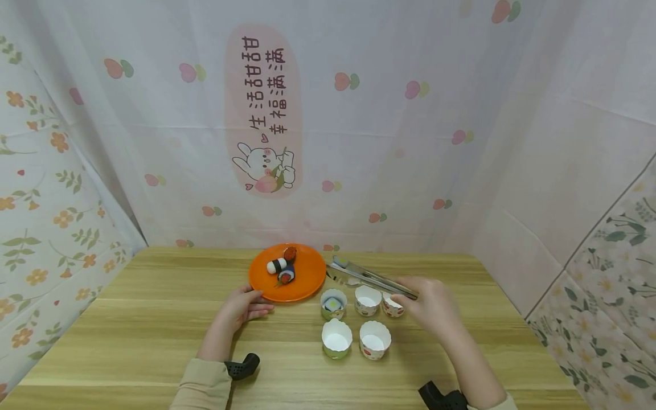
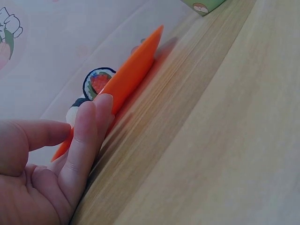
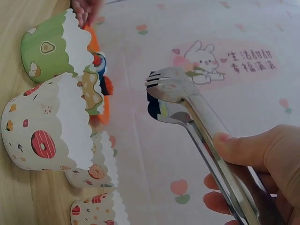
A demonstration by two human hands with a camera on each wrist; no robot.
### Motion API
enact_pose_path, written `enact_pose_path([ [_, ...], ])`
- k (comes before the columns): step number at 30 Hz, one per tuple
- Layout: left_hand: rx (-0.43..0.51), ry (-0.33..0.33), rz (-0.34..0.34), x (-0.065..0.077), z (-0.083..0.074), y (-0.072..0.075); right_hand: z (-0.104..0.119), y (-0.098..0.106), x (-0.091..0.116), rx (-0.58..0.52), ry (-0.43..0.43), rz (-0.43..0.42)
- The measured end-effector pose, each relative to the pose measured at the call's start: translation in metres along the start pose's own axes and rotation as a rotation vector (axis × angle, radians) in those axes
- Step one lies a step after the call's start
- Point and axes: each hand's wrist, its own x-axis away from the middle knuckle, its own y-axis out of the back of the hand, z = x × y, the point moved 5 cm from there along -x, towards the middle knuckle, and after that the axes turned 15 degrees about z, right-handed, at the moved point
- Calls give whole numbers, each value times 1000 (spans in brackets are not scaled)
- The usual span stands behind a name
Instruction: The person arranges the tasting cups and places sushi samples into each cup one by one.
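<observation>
My left hand (image 1: 240, 310) grips the near-left rim of an orange plate (image 1: 309, 270), thumb above and fingers below, as the left wrist view shows. On the plate sit a white toy sushi piece with a black band (image 1: 277, 266), a red-topped one (image 1: 290, 253) and a sushi roll (image 1: 286, 276). My right hand (image 1: 434, 304) holds metal tongs (image 1: 381, 280) over the paper cups, tips pointing toward the plate's right side. Between the tips is a dark sushi piece (image 3: 153, 107), partly hidden by the tongs. A green paper cup (image 1: 333, 314) holds another sushi roll (image 1: 333, 304).
Several paper cups stand right of the plate, including a green one (image 1: 336, 341) in front and a patterned white one (image 1: 375, 341) beside it. Two more white cups, one (image 1: 368, 307) left of the other (image 1: 393, 310), stand behind. A printed curtain (image 1: 359, 142) hangs behind the table.
</observation>
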Motion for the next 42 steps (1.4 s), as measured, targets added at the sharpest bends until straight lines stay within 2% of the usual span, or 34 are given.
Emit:
enact_pose_path([
  [11,1,-3,6,-1,1,0,-11,1,12,-19,5,-37],
  [19,3,1,1,-2,1,0,-18,9,16,-31,-40,3],
  [27,1,5,-1,-1,0,0,-25,15,20,-22,-21,8],
  [42,1,3,0,-1,0,0,-39,18,23,-7,-94,93],
])
